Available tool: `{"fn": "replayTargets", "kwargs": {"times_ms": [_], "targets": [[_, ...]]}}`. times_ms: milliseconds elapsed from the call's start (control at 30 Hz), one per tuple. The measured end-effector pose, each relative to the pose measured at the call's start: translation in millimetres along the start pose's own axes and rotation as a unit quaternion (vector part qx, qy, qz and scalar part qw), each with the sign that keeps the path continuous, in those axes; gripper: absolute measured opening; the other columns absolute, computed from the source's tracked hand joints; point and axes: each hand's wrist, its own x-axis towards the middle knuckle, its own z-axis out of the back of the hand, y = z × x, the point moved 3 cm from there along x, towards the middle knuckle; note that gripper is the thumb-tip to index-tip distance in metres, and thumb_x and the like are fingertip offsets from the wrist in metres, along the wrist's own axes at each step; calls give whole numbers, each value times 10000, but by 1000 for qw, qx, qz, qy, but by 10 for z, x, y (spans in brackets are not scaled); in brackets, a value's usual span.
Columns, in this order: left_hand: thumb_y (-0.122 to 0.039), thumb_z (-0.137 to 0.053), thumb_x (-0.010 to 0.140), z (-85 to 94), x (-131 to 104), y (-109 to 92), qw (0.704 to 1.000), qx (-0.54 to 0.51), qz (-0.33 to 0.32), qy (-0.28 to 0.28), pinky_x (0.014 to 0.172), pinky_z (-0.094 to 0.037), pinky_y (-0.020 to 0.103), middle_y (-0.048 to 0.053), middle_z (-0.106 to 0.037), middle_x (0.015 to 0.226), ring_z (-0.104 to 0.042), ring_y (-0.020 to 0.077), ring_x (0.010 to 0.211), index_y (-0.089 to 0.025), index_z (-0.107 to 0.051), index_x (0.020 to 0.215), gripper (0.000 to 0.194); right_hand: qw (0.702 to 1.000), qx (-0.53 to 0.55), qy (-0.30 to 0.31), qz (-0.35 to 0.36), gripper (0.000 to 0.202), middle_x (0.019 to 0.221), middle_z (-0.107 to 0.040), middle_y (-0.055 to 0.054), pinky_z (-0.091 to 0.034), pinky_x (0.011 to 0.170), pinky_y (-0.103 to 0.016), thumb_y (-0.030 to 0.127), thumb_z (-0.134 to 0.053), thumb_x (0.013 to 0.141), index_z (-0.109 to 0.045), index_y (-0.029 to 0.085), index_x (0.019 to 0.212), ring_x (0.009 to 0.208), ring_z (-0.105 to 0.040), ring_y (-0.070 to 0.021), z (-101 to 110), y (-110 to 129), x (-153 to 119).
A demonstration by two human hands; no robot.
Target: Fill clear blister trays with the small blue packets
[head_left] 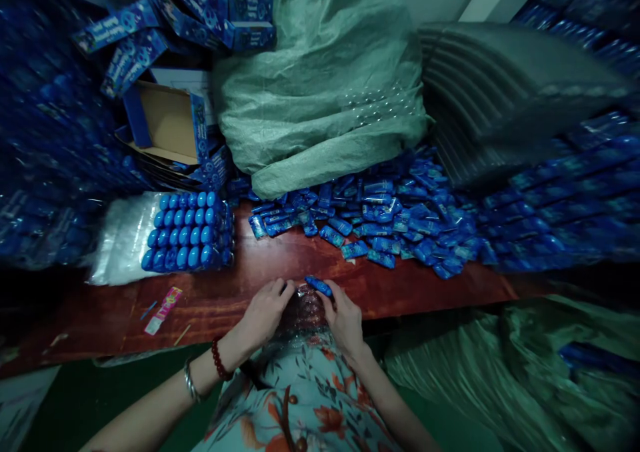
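At the table's front edge, my right hand point(344, 319) pinches a small blue wrapped packet point(319, 285) between thumb and fingers. Just to its left, my left hand point(265, 311) has thumb and fingers closed on the edge of a clear plastic bag point(303, 312). The bag hangs over the table edge toward my lap, and its mouth lies between both hands. Beyond the hands spreads a loose heap of similar blue packets point(380, 222). Left of it stands a block of blue round-topped pieces point(183, 232) in rows, on a stack of clear plastic bags point(123, 239).
A large green woven sack point(320, 85) rests behind the heap. Open blue cartons point(167, 119) stand at back left. Grey stacked sheets point(505, 85) lean at the right. A pink printed strip point(163, 311) lies on the reddish table point(210, 299). Another sack point(465, 365) sits below right.
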Motion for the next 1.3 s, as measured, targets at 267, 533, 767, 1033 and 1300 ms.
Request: {"fn": "replayTargets", "kwargs": {"times_ms": [267, 533, 767, 1033, 1300], "targets": [[27, -437, 745, 173, 58, 52, 996, 41, 6, 76, 833, -468, 348, 89, -534, 1024, -552, 209, 936, -156, -442, 1136, 432, 999, -31, -19, 5, 347, 945, -680, -100, -518, 751, -296, 380, -378, 943, -571, 171, 1140, 849, -665, -205, 10, -88, 62], [1, -349, 822, -31, 12, 256, 997, -26, -13, -78, 836, -482, 344, 83, -531, 1029, -535, 188, 933, -169, -399, 1221, 436, 991, -2, 81, 104, 258, 1018, -605, -75, -481, 777, -291, 293, -379, 947, -526, 187, 1131, 917, -582, -181, 197, 195, 407], [27, -356, 793, 11, 122, 244, 995, -31, -16, -97, 825, -486, 357, 90, -545, 1002, -536, 194, 928, -146, -434, 1200, 449, 895, -237, 203, 319, 263, 904, -626, -97, -400, 749, -355, 162, -451, 892, -560, 179, 1130, 872, -523, -230, 171, 482, 750], [9, -372, 819, -68, 270, 207, 993, -41, -16, -111, 840, -489, 361, 107, -563, 1034, -552, 200, 954, -136, -452, 1176, 393, 860, -263, 226, 374, 231, 801, -647, -111, -389, 836, -402, 59, -468, 821, -622, 126, 980, 855, -535, -245, 92, 749, 890], [-162, -450, 885, -32, 332, 284, 982, -106, -46, -151, 876, -484, 395, 135, -576, 1154, -563, 222, 1051, -157, -337, 1338, 467, 908, -127, 283, 283, 357, 916, -675, -71, -450, 785, -352, 352, -542, 868, -526, 173, 1178, 839, -612, -217, 324, 513, 1169]]}}
